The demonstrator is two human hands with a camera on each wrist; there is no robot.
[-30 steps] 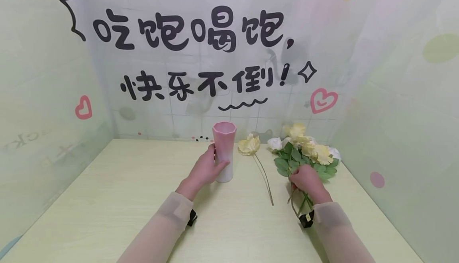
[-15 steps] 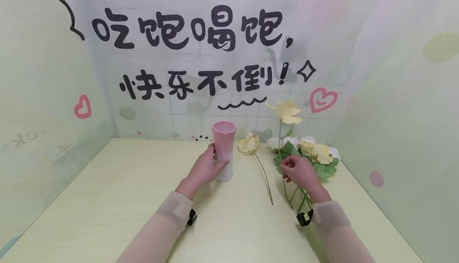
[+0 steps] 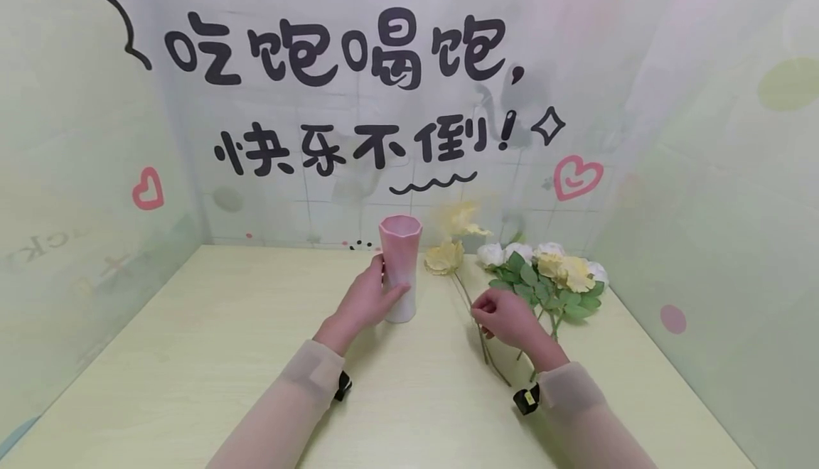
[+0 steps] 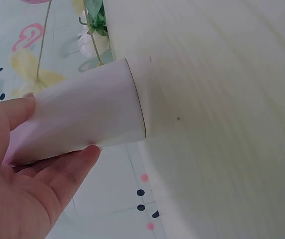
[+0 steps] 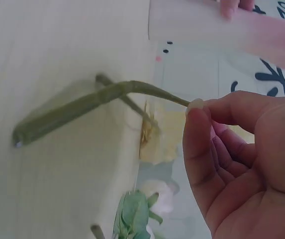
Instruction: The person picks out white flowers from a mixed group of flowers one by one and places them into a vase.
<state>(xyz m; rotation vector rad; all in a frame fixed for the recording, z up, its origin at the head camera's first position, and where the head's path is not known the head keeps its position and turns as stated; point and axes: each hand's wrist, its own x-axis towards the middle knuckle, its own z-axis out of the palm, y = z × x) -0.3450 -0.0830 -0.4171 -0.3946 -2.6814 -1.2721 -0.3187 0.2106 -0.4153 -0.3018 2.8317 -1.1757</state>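
A pink-to-white vase [image 3: 401,266] stands upright on the table, and my left hand [image 3: 367,302] grips its side, thumb at the front. In the left wrist view the vase [image 4: 92,109] lies between thumb and fingers. To its right, my right hand [image 3: 508,320] pinches the thin stem of a yellow flower [image 3: 463,219], whose blurred bloom is up behind the fingers' line. The right wrist view shows the green stem [image 5: 72,112] between thumb and index finger, its cut end free. Another yellow flower [image 3: 444,257] lies on the table, its stem partly behind the held one.
At the right back lies a bunch of white and yellow flowers with green leaves [image 3: 544,291], stems toward me. The pale wooden table [image 3: 211,355] is enclosed by printed cloth walls [image 3: 723,241] on the back and both sides.
The right hand has lifted one yellow flower out of the bunch and carried it left toward the vase. The left hand and vase have stayed in place.
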